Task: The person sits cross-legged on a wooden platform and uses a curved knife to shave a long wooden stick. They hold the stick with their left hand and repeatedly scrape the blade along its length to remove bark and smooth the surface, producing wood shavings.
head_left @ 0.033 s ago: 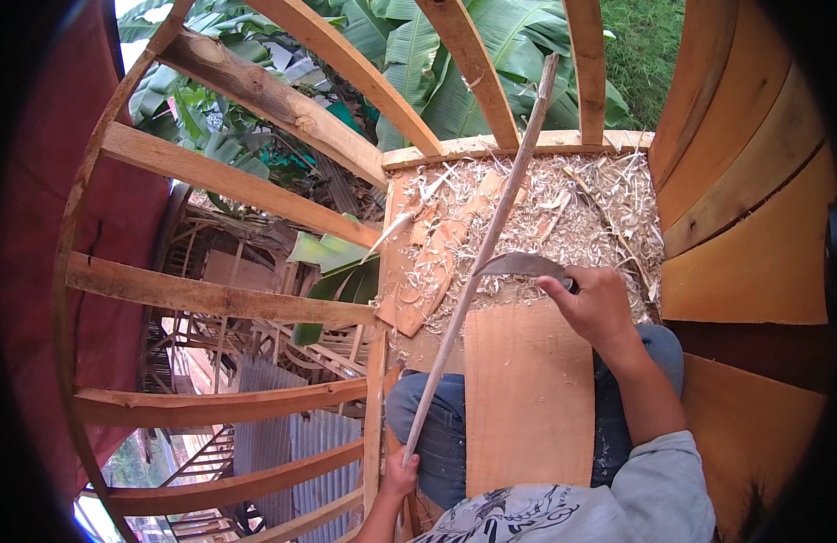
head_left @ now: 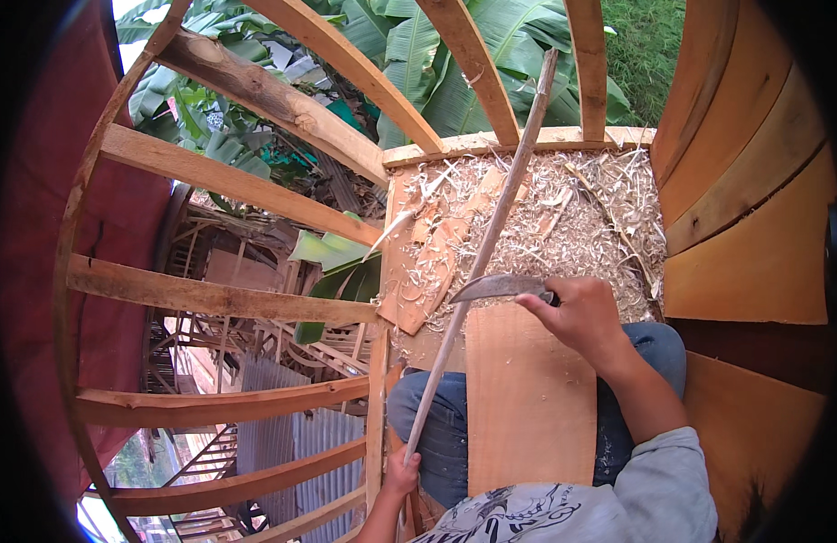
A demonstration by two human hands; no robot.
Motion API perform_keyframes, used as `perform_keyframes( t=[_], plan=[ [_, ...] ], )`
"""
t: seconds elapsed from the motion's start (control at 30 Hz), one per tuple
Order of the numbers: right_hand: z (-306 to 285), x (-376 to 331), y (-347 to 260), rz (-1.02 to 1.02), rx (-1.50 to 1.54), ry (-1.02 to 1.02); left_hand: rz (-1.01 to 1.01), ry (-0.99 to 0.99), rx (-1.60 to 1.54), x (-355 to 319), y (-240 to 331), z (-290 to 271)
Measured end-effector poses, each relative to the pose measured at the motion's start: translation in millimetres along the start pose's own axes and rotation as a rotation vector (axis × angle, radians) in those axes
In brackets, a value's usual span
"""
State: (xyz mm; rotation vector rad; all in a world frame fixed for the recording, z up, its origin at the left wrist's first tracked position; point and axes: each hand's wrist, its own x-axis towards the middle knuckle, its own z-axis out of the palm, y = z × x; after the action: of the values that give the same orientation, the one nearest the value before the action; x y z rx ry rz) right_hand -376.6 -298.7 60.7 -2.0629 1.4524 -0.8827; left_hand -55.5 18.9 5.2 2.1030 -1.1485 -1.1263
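My left hand [head_left: 401,472] is closed round the lower end of a long wooden stick [head_left: 496,233], which slants up and away to the right. In my right hand [head_left: 581,314] is the handle of a knife with a curved blade [head_left: 497,288]. Its dark grey blade points left and lies across the stick near the middle; my thumb rests along the blade's base. Across my lap lies a flat wooden board [head_left: 530,407], below the blade.
Wood shavings [head_left: 581,226] cover the floor ahead, with loose wood strips [head_left: 445,253] among them. A slatted wooden railing [head_left: 228,299] runs along the left and far sides. Wooden wall planks [head_left: 744,271] stand at the right. Banana leaves [head_left: 418,68] grow beyond the railing.
My right hand and the knife have moved nearer to me and slightly left, down along the stick. The left hand stays in nearly the same place.
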Motion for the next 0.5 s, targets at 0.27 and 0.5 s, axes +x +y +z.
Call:
perform_keyframes(
  t=[0.27, 0.5],
  plan=[
    [28.7, -1.6, -10.2, -0.156, -0.11, -0.038, -0.066, -0.059, -0.023, -1.8, -4.0, -6.2],
    [34.6, 7.8, -0.4, -0.164, -0.145, 0.059, -0.073, -0.046, -0.088, 1.7, 2.5, -3.0]
  ],
)
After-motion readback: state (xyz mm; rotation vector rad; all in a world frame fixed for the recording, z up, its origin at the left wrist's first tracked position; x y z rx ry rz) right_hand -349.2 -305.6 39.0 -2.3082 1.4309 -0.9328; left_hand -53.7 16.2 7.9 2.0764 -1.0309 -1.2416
